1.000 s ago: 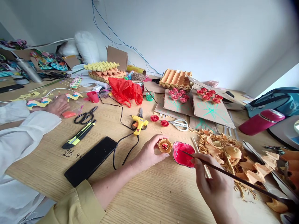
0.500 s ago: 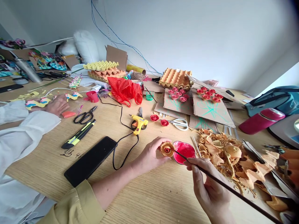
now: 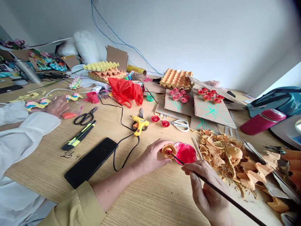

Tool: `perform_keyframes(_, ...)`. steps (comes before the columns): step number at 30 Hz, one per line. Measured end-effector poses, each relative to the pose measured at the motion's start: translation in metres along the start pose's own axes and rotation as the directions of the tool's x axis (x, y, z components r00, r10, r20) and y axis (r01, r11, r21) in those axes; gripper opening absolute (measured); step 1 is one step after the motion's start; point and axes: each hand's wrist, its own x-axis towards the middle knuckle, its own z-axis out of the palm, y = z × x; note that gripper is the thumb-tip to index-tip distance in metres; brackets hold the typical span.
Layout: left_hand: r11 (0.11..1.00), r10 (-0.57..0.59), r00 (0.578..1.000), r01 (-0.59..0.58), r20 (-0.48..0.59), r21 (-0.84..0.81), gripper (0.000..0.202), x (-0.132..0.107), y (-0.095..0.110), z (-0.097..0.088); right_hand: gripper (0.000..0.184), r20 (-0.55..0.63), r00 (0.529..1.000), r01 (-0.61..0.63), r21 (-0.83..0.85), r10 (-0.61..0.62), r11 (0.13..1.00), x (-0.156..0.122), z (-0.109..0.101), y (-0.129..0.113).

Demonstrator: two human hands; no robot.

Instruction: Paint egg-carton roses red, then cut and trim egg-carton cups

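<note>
Between the thumb and fingers of my left hand [image 3: 154, 157] is a tan egg-carton flower [image 3: 172, 148] with a red centre. My right hand [image 3: 209, 188] grips a long dark paintbrush [image 3: 225, 197], its tip touching the flower's red middle. Just behind the brush lies a shallow dish [image 3: 187, 152] of red paint. Two finished-looking red flowers [image 3: 155, 118] rest beyond my hands, close to white-handled scissors [image 3: 181, 125]. A yellow glue gun [image 3: 140, 125] lies left of them, over another pair of scissors.
Right of my hands is a heap of carton scraps [image 3: 221, 150]. Red flowers stand on cardboard pieces [image 3: 215, 110] behind. A phone [image 3: 91, 161], a utility knife [image 3: 80, 135] and black scissors [image 3: 86, 116] lie left. A co-worker's hand [image 3: 58, 106] holds a painted carton strip.
The brush tip has moved left and slightly down, from the flower's petal edge into its red centre. My right hand has shifted a little left; my left hand stays nearly still.
</note>
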Motion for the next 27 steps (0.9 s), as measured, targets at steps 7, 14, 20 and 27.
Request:
perform_keyframes(7,1.0,-0.001,0.999,0.002,-0.038,0.027,0.045,-0.001,0.0,0.001,0.029,-0.048,0.999,0.025,-0.011,-0.025,1.0,-0.001,0.001,0.001)
perform_keyframes(14,0.992,-0.053,0.987,0.07,-0.15,0.104,0.041,-0.002,0.003,0.003,0.034,0.013,0.997,0.074,-0.025,-0.074,0.997,-0.009,0.005,0.0)
perform_keyframes(20,0.989,-0.063,0.983,0.084,-0.173,0.12,0.041,-0.003,0.003,0.004,0.04,-0.019,0.997,0.072,-0.012,-0.072,0.997,-0.013,0.007,0.001)
perform_keyframes(27,0.985,-0.098,0.972,0.126,-0.214,0.119,0.038,-0.002,0.007,0.004,0.032,0.005,0.995,0.097,-0.021,-0.097,0.995,-0.011,0.01,-0.002)
